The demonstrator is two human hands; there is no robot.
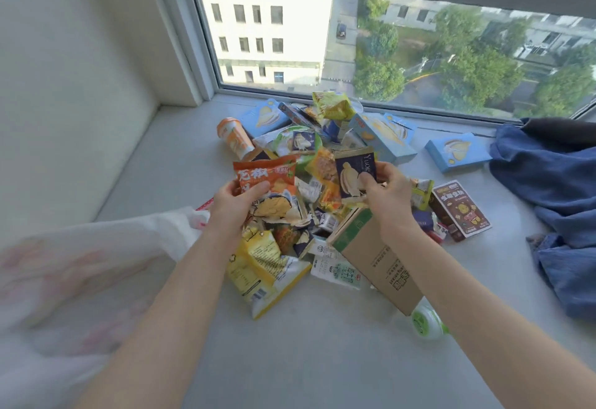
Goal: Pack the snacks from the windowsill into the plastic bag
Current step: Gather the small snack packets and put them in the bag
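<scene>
The grey windowsill [322, 360] bears almost everything. At its left edge lies the white plastic bag [80, 279], blurred, reaching up to the left wrist; whether anything is inside it cannot be told. A blue cloth [554, 183] is heaped at the right. The snack pile [309, 147] sits in the middle against the window and looks large and barely touched, so the packing seems near its start. A cardboard box [377, 260] leans on its near side, beside a yellow bag [264, 266]. A blue box [458, 152] and a brown box [461, 208] lie just apart on the right.

The left hand [230, 204] grips an orange packet [264, 176], thumb across its front. The right hand [390, 195] pinches a dark blue packet [353, 173] by its edge. Both packets are held just above the pile, outside the bag.
</scene>
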